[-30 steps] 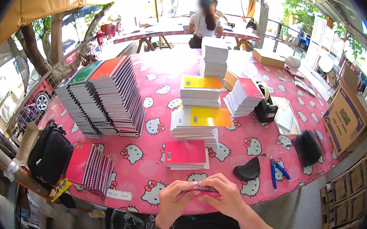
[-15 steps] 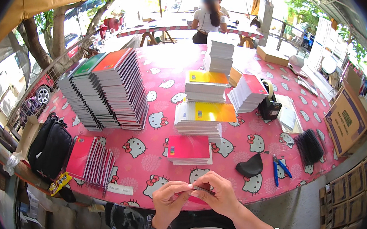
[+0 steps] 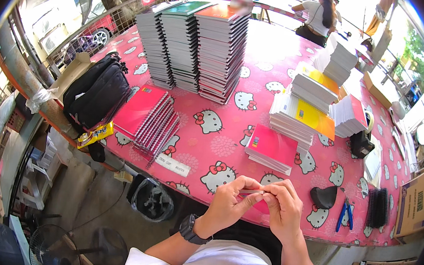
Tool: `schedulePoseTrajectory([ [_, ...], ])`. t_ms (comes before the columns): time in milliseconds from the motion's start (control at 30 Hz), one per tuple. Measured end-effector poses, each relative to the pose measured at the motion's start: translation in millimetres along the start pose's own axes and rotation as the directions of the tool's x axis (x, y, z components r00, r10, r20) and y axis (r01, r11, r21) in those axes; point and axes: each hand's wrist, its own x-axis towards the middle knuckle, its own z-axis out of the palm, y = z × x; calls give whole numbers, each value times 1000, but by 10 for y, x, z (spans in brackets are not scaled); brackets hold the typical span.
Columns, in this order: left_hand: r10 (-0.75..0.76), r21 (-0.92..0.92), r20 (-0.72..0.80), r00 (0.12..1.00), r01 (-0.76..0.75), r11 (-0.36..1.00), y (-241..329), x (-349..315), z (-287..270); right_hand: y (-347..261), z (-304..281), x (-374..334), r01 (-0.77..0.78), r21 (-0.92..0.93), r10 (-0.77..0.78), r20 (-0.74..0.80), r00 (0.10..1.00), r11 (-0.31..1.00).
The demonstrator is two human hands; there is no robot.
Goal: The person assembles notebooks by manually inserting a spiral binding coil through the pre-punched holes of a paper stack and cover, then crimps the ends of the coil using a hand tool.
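Note:
At the near edge of the table, my left hand (image 3: 230, 203) and my right hand (image 3: 283, 207) are closed on a pink notebook (image 3: 260, 207), pinching its upper edge between thumbs and fingertips. Most of the notebook is hidden behind my fingers. Just beyond them lies a short stack of pink-covered notebooks (image 3: 273, 144). To the right are a black rounded object (image 3: 323, 197), blue-handled pliers (image 3: 345, 217) and a bundle of black binding coils (image 3: 378, 208).
Tall stacks of coil-bound notebooks (image 3: 220, 51) stand at the far left, with a lower pink stack (image 3: 144, 116) and a black bag (image 3: 98, 91) nearer. Yellow-covered stacks (image 3: 308, 116) and a tape dispenser (image 3: 361, 143) stand right. A person (image 3: 317, 17) is at another table behind.
The view has swung left, so the table's things appear farther right. Both hands stay together at the notebook's edge, and the fingers have shifted slightly.

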Motion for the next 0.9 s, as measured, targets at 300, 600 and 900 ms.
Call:
schedulePoseTrajectory([
  [300, 133, 288, 6, 991, -129, 949, 36, -2, -67, 1, 62, 13, -50, 26, 50, -17, 999, 998],
  [600, 226, 301, -210, 951, -157, 941, 237, 250, -450, 21, -139, 185, 130, -287, -194, -207, 959, 949],
  [900, 542, 878, -476, 693, 341, 335, -6, 457, -2454, 892, -607, -397, -330, -121, 278, -319, 906, 936],
])
